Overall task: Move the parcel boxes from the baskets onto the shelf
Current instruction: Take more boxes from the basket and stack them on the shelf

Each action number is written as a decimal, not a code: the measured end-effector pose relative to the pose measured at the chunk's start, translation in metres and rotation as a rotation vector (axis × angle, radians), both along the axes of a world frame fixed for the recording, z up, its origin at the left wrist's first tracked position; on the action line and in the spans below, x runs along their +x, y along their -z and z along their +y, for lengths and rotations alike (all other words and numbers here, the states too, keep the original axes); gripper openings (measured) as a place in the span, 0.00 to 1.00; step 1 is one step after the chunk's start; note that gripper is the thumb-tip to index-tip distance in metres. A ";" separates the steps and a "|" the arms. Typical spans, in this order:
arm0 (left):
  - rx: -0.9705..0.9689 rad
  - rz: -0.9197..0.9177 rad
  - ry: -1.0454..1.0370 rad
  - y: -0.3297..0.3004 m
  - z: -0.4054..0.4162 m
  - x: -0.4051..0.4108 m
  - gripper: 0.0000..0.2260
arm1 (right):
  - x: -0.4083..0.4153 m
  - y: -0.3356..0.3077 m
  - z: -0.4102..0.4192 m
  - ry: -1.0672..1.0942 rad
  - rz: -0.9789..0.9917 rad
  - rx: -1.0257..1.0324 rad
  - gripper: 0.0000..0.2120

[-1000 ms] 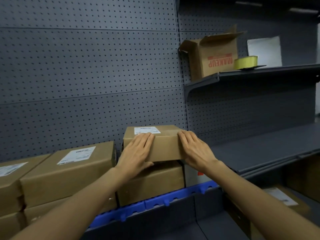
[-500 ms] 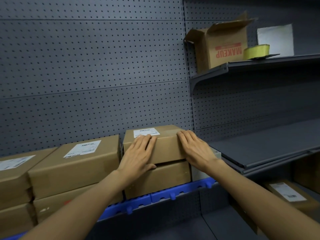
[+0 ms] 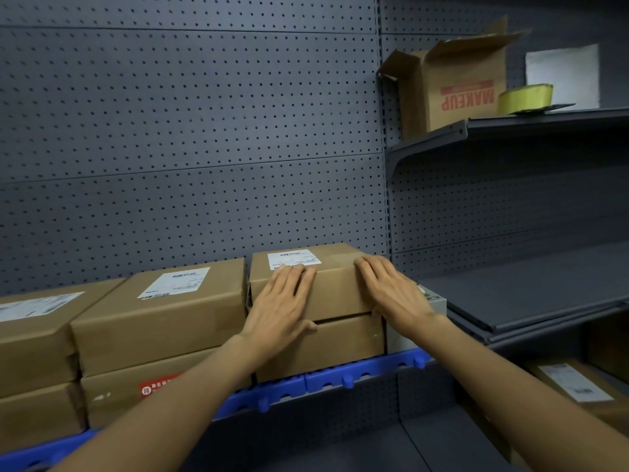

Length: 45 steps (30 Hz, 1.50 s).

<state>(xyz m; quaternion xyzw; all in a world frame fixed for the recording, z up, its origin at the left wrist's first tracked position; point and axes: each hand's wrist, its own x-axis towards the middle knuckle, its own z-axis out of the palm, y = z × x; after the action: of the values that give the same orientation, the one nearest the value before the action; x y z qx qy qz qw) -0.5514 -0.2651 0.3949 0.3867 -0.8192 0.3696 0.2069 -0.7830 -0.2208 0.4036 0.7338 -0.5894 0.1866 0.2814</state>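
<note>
A brown parcel box [image 3: 335, 284] with a white label lies on top of another brown box [image 3: 340, 345] on the shelf with the blue front strip [image 3: 357, 378]. My left hand [image 3: 282, 311] lies flat on its front face, fingertips over the top edge at the label. My right hand [image 3: 391, 291] rests flat on its right front corner. Neither hand curls around the box. No basket is in view.
Stacked brown parcels [image 3: 163, 311] fill the shelf to the left. A small white box [image 3: 408, 335] stands right of the stack. The bare grey shelf [image 3: 527, 291] runs to the right; above it stand an open MAKEUP carton [image 3: 456, 86] and a yellow tape roll [image 3: 526, 97]. Another labelled parcel [image 3: 571, 383] lies lower right.
The top box has slid a little further back on the lower box under both flat hands. My view has shifted slightly left and up.
</note>
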 end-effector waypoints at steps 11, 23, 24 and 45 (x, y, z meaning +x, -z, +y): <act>0.040 -0.002 -0.004 0.001 -0.004 0.001 0.48 | -0.003 0.004 -0.004 -0.012 -0.011 -0.001 0.44; 0.036 -0.018 -0.017 0.005 0.001 0.003 0.47 | -0.005 0.010 -0.001 -0.047 -0.020 0.020 0.42; 0.043 -0.023 -0.022 0.003 0.002 0.004 0.47 | -0.006 0.009 0.001 -0.053 -0.009 0.016 0.41; 0.140 -0.118 0.319 0.012 0.073 -0.094 0.34 | -0.096 0.043 0.116 0.183 -0.151 0.133 0.30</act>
<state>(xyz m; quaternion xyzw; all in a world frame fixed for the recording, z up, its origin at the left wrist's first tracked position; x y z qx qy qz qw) -0.6458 -0.1916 0.3825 0.2427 -0.9045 0.2963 0.1873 -0.8795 -0.1046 0.3611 0.6781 -0.6843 0.1752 0.2028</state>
